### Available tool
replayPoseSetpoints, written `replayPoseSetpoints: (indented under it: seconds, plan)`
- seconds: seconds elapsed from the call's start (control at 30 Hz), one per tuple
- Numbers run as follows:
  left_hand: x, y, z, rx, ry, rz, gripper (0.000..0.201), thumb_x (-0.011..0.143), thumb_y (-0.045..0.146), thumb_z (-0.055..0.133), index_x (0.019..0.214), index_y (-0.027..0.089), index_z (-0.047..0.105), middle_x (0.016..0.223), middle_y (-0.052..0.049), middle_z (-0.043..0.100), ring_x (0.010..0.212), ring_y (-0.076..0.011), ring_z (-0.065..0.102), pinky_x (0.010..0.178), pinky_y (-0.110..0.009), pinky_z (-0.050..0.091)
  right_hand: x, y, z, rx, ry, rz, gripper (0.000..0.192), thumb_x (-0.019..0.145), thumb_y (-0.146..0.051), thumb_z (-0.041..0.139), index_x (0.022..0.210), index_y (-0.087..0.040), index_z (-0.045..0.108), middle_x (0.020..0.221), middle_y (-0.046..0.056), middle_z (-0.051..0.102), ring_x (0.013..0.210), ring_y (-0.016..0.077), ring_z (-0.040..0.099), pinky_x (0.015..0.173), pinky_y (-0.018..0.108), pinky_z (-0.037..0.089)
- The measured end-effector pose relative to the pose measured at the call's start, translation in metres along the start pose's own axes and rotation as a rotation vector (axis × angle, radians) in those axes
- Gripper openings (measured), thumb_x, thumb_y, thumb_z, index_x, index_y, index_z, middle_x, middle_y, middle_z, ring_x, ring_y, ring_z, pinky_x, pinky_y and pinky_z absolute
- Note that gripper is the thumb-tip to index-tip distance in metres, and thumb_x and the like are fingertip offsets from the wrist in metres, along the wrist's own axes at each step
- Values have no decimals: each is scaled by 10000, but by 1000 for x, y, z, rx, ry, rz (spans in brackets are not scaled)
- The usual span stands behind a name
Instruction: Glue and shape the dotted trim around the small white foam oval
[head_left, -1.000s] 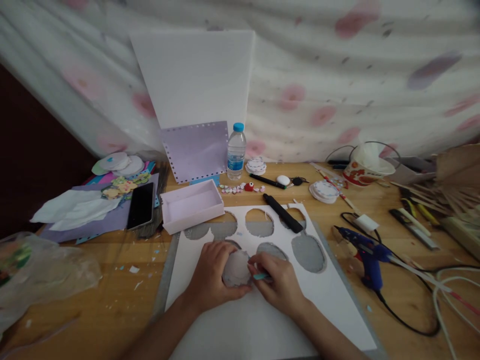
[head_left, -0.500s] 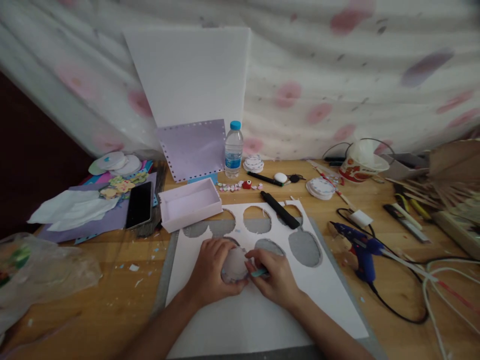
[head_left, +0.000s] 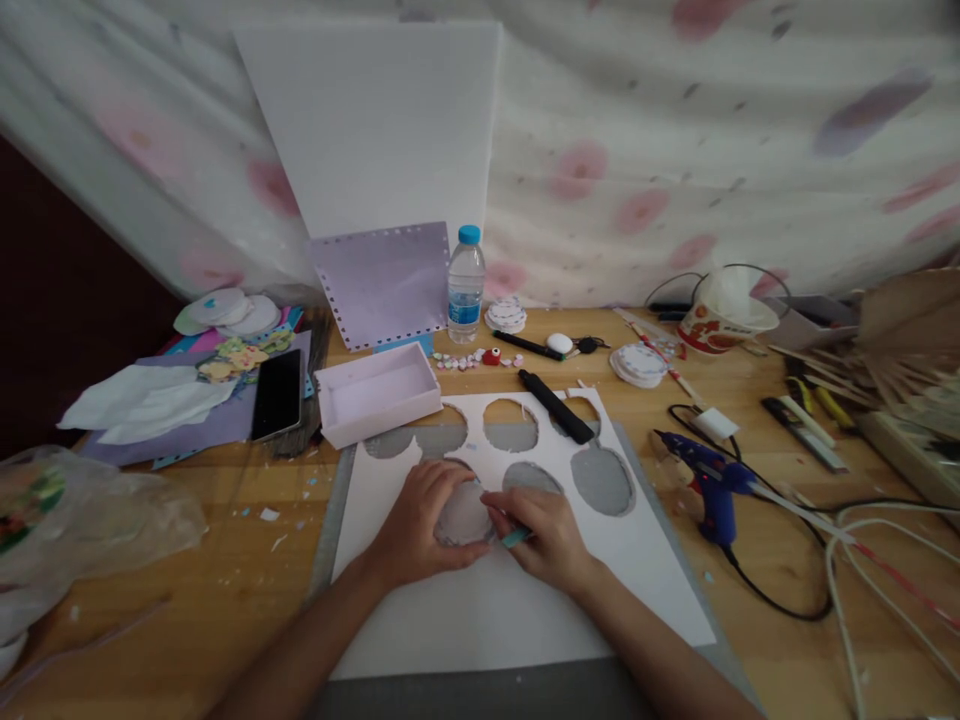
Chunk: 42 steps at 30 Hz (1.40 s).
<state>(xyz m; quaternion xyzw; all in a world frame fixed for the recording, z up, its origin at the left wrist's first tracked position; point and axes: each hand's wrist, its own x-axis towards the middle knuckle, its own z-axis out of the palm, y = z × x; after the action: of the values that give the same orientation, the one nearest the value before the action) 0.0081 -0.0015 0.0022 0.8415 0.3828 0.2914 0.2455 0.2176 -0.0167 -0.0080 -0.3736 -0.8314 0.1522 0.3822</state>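
Observation:
A white sheet (head_left: 525,610) with several round holes cut out lies on a grey cutting mat (head_left: 480,695). My left hand (head_left: 416,525) presses a round template disc (head_left: 461,515) flat onto the sheet. My right hand (head_left: 544,535) grips a small teal-handled tool (head_left: 516,538) and holds its tip against the disc's right edge. Both hands sit close together at the middle of the sheet.
A pale pink shallow box (head_left: 377,393), a black phone (head_left: 277,394), a water bottle (head_left: 466,285) and a black marker (head_left: 556,406) lie behind the sheet. A blue glue gun (head_left: 709,485) with cables sits to the right. A plastic bag (head_left: 82,525) lies at the left.
The view has tilted, so everything sits slightly higher and nearer. My hands keep the same hold on the disc and the tool.

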Motion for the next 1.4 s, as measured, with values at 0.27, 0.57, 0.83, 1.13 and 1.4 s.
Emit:
replayPoseSetpoints:
  seconds: [0.27,0.57,0.83,1.13,1.4]
  plan:
    - [1,-1,0,-16,-11,-7,455,834,469,650,1179,211,504,1168,-92,607,1108,-273,540,957,-417,396,0,6,-6,50,96,282,161,891,-252,531,758,-190,597,589,-4,592,522,114,530,518,230,398]
    - [1,0,-2,-19,2,13,388,885,414,570,1201,211,473,1174,-100,601,1103,-270,540,947,-415,403,4,4,-7,261,-133,442,245,884,-351,555,741,-189,672,638,11,638,552,123,520,522,246,387]
    - [1,0,0,-6,-8,17,553,751,484,679,1192,214,482,1166,-102,600,1089,-292,547,953,-428,399,10,3,-6,393,-126,567,222,831,-342,591,685,-180,632,553,-33,485,514,102,407,494,233,328]
    - [1,1,-3,-20,-33,-1,559,779,542,649,1201,206,502,1171,-115,604,1098,-294,548,960,-436,403,13,1,-4,494,-147,666,216,788,-369,628,674,-186,610,528,-54,417,483,94,356,466,224,301]
    - [0,-3,-3,9,-23,37,567,818,496,662,1285,221,495,1173,-107,639,1086,-284,559,948,-435,414,12,5,0,407,-104,635,241,824,-359,596,653,-192,570,539,-51,435,499,99,382,478,227,318]
